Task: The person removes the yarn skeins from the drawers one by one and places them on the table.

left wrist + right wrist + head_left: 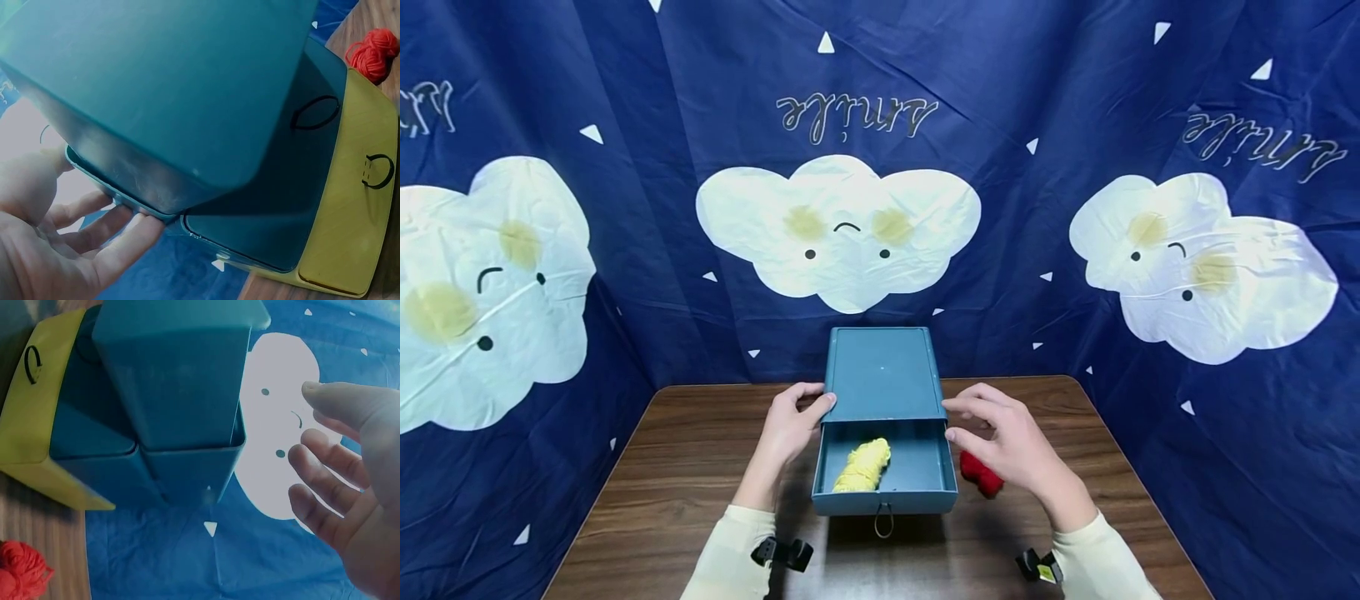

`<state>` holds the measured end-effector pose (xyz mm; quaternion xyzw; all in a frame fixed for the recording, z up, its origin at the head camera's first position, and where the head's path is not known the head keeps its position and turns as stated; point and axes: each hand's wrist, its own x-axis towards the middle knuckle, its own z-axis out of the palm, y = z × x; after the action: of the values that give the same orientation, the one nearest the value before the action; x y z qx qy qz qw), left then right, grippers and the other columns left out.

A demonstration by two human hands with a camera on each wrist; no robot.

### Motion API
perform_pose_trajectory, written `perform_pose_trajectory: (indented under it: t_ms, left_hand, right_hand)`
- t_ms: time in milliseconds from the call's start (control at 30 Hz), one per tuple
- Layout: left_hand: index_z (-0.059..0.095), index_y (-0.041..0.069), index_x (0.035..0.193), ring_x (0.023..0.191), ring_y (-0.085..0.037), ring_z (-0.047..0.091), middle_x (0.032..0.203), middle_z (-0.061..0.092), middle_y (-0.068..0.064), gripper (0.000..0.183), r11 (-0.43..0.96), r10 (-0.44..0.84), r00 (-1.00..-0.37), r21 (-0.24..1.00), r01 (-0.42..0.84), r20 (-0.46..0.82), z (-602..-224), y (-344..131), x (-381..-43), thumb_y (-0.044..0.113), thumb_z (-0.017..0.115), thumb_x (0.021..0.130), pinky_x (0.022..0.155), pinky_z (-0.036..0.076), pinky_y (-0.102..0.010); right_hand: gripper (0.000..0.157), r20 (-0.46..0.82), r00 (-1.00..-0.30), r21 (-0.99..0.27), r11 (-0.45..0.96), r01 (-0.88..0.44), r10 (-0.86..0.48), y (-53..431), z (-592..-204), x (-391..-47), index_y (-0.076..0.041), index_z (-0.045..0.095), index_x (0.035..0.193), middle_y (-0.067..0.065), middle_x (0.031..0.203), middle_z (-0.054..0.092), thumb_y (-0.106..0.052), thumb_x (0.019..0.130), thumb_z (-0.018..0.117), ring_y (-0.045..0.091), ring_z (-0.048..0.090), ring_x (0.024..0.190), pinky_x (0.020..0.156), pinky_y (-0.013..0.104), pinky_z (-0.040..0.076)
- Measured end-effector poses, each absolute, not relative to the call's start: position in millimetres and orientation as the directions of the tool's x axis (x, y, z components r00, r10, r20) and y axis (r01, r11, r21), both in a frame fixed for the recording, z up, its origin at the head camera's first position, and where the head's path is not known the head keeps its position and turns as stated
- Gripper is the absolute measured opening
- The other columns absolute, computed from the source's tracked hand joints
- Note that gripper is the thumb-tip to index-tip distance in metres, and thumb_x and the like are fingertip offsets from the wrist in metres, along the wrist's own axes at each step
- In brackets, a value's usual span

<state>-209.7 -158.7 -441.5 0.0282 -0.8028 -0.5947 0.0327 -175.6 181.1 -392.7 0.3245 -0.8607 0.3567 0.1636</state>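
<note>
A teal drawer cabinet (883,375) stands in the middle of the table, its upper drawer (925,468) pulled out towards me. Inside the drawer lies a skein of yellow yarn (865,467), on the left side. My left hand (790,425) rests against the cabinet's left side; in the left wrist view its extended fingers (125,240) touch the casing's edge. On the other side, my right hand (1007,433) is raised beside the cabinet with loosely bent fingers. It holds nothing, and the right wrist view shows a gap between its fingertips and the casing.
A red skein of yarn (981,475) lies on the wooden table (685,467), partly below the right hand. Below the upper drawer, the cabinet has a yellow drawer front (350,187) with a dark loop pull. A blue curtain (1030,333) with clouds encloses the table's back and sides.
</note>
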Motion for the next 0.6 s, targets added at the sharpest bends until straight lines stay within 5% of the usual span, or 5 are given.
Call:
perform_pose_trajectory:
  t_ms: [233,467,600]
  left_hand:
    - [0.062,0.002,0.137,0.109,-0.025,0.066,0.127,0.067,-0.02,0.046,0.284,-0.082,-0.997,0.959,-0.008,0.016,-441.4,-158.7,-209.9,0.028,0.069,0.099,0.086,0.062,-0.038]
    - [0.063,0.002,0.136,0.112,-0.027,0.066,0.127,0.067,-0.02,0.045,0.297,-0.076,-0.997,0.955,0.002,0.026,-439.5,-159.5,-208.6,0.028,0.069,0.1,0.088,0.062,-0.039]
    - [0.064,0.002,0.135,0.11,-0.026,0.067,0.126,0.068,-0.02,0.044,0.304,-0.074,-0.997,0.952,0.011,0.035,-439.8,-158.3,-209.1,0.028,0.069,0.099,0.087,0.062,-0.038]
  right_hand:
    - [0.031,0.51,-0.719,-0.517,0.499,-0.695,-0.473,170.9,-391.5,-170.0,-0.019,0.075,0.12,-0.008,0.119,0.067,-0.021,0.09,0.081,0.019,0.068,0.098,0.069,0.023,0.06]
    - [0.032,0.527,-0.672,-0.492,0.459,-0.74,-0.52,157.8,-398.1,-171.6,-0.025,0.074,0.121,-0.011,0.118,0.066,-0.02,0.09,0.081,0.004,0.063,0.091,0.071,0.025,0.059]
    - [0.032,0.499,-0.677,-0.499,0.459,-0.735,-0.541,152.1,-401.6,-172.5,-0.027,0.073,0.123,-0.014,0.118,0.067,-0.024,0.092,0.08,0.007,0.064,0.09,0.069,0.026,0.057]
